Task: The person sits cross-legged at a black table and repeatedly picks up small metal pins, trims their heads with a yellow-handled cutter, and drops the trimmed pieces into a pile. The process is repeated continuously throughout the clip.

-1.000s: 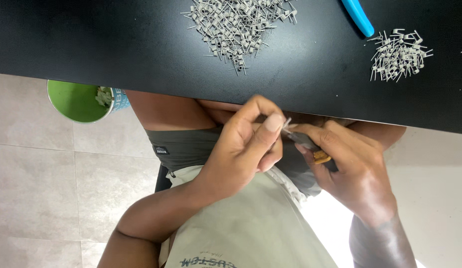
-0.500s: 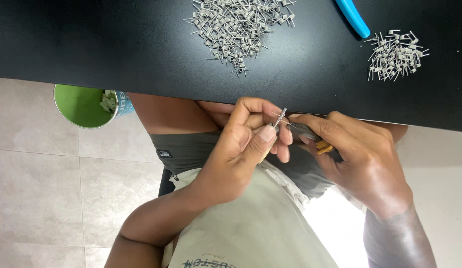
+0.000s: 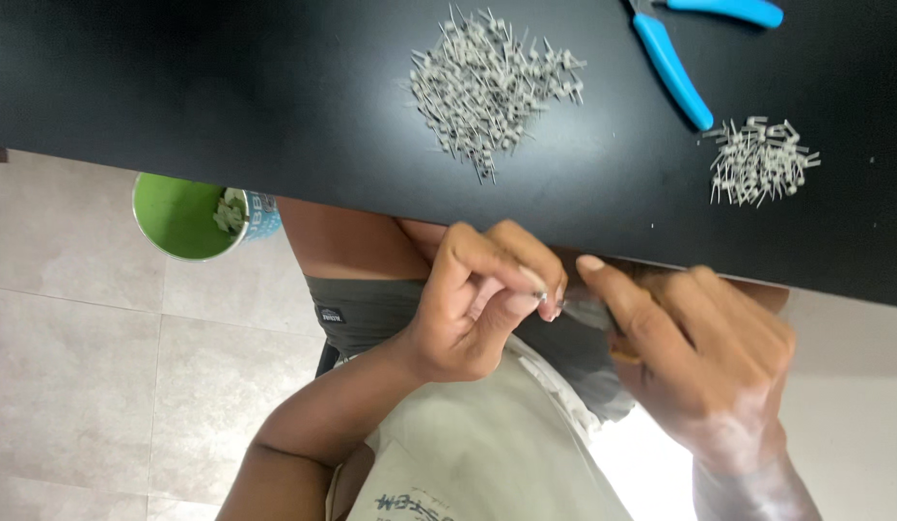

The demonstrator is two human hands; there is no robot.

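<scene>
Below the edge of the black table [image 3: 227, 106], over my lap, my left hand [image 3: 477, 309] pinches a small grey metal pin [image 3: 555, 307] between thumb and fingertips. My right hand [image 3: 704, 371] is close beside it, closed around a small dark hand tool [image 3: 593, 316] with a bit of orange handle showing; its tip meets the pin. On the table lie a large heap of grey pins [image 3: 492, 82] and a smaller heap of pins [image 3: 757, 159] to the right.
Blue-handled pliers [image 3: 675, 63] lie on the table between the two heaps. A green cup [image 3: 183, 217] holding scraps sits at the left, beside my thigh. Tiled floor lies below.
The pin stood up visibly between my left fingers; now the fingers curl over it. My right index finger has stretched out over the tool. The view has shifted, showing more of the table.
</scene>
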